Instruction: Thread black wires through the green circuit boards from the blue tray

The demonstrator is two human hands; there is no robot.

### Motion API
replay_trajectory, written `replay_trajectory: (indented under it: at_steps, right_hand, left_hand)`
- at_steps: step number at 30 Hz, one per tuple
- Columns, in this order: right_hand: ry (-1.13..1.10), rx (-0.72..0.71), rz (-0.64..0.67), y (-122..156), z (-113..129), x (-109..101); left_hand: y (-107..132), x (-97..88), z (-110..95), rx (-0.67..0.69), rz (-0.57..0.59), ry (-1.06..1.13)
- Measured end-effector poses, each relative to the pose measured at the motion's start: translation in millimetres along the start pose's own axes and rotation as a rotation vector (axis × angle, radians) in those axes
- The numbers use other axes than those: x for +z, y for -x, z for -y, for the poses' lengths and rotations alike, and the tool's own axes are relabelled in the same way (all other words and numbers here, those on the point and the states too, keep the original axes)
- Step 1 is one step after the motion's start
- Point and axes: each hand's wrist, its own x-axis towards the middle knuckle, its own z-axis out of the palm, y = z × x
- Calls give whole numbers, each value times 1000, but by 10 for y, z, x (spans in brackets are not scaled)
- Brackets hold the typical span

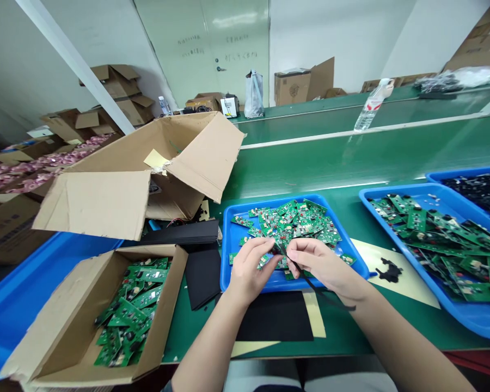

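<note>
My left hand (251, 267) and my right hand (318, 264) meet over the front edge of a blue tray (228, 239) heaped with small green circuit boards (298, 220). The left fingers pinch one small green board (265, 260). The right fingers are closed on a thin black strip (310, 280) that trails down across my wrist, its upper end touching the board. Both hands are closed in pinches.
A cardboard box (57, 321) of green boards sits at the front left, with a big open carton (118, 190) behind it. Black sheets (275, 316) lie under my wrists. Two more blue trays (469, 316) stand at the right; a water bottle (371, 106) is behind.
</note>
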Motion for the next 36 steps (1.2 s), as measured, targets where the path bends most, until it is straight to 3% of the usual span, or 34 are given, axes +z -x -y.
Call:
replay_trajectory:
  at_steps: [9,18,22,30,36]
  right_hand:
    - [21,-43,11,6,29,-8]
    - [351,-187,-119,-10,-28,-17]
    - [603,-299,-176,-15,-58,-9]
    - [887,-522,-182,-32,-43,58]
    - [988,-552,-197,-28,-41,45]
  left_hand:
    - [26,-3,-26,-219,130,254]
    - [15,28,-96,-164,186,280]
    - [44,64,-148,-299,217,322]
    - [119,134,-185,-516,136,415]
    - [152,188,-201,-669,180,516]
